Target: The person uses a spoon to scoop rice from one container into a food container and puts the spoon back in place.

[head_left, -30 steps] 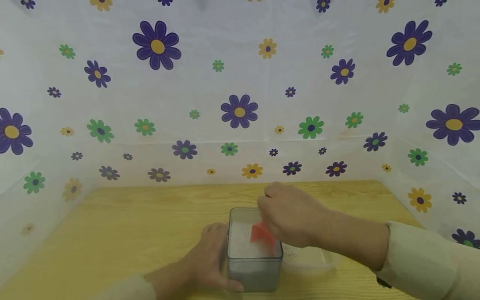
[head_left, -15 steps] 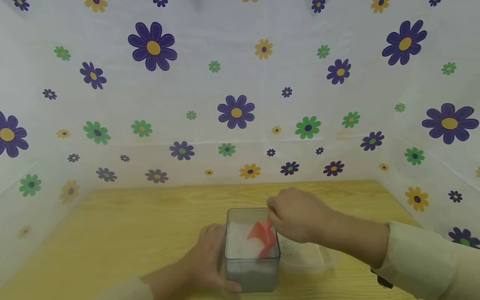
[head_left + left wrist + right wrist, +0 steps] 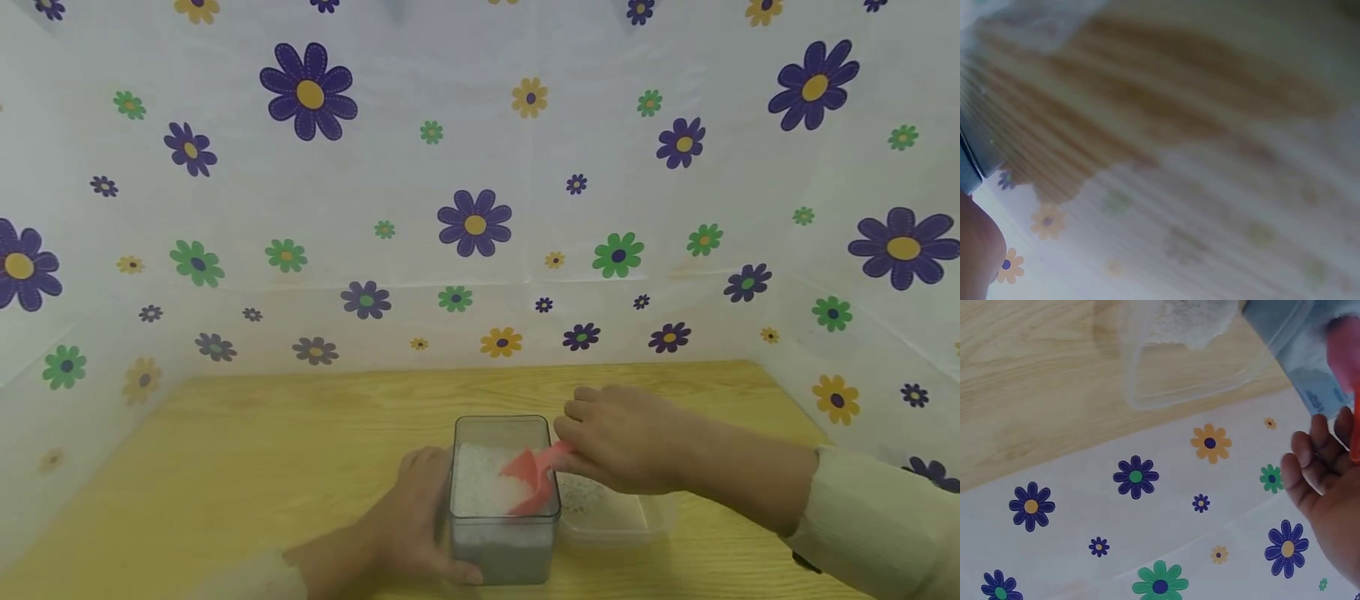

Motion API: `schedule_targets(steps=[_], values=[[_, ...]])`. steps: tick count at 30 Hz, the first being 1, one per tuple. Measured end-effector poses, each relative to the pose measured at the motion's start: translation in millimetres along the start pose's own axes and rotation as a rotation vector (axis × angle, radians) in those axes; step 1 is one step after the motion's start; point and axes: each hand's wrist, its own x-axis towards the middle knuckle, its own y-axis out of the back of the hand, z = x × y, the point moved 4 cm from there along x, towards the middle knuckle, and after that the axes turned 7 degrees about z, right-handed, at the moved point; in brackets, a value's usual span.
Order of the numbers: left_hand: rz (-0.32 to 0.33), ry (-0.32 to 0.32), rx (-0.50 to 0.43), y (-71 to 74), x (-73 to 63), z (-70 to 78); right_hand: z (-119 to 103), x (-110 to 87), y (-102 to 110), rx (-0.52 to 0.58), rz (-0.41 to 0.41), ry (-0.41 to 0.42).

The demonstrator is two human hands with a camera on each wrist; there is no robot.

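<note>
A red scoop (image 3: 534,483) is in my right hand (image 3: 626,437), which grips its handle above the right rim of a tinted see-through square canister (image 3: 504,554). The scoop's bowl is inside the canister, at the white granular or powdery stuff (image 3: 477,483). My left hand (image 3: 412,517) holds the canister's left side, with the thumb at its front. In the right wrist view, the right hand (image 3: 1332,481) and part of the red scoop (image 3: 1344,353) show at the right edge. The left wrist view is mostly blurred; a bit of the left hand (image 3: 979,250) and a canister corner (image 3: 979,150) appear.
A clear plastic tub (image 3: 648,533) with a heap of white stuff (image 3: 1194,322) stands just right of the canister. Both are on a wood-grain table (image 3: 300,467). A flowered white cloth (image 3: 405,175) rises behind and at both sides.
My right hand has moved right and its scoop has tilted, with the handle now leaning out over the canister's right rim. The left hand stays on the canister.
</note>
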Motion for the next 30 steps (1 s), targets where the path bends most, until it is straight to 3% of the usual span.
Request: schedule_targets(steps=[8,18,30], values=[[-0.033,0.067,-0.043,1.5,-0.7,-0.1,-1.7,-6.8,-5.2,-0.044,0.069,0.026],[-0.012,0.021,-0.039,2.6,1.1,1.0,1.9,-21.8,-17.4,-0.011,0.174,-0.008],[-0.035,0.061,-0.059,2.8,0.9,1.3,3.9,-30.8,-24.4,0.045,0.297,-0.05]])
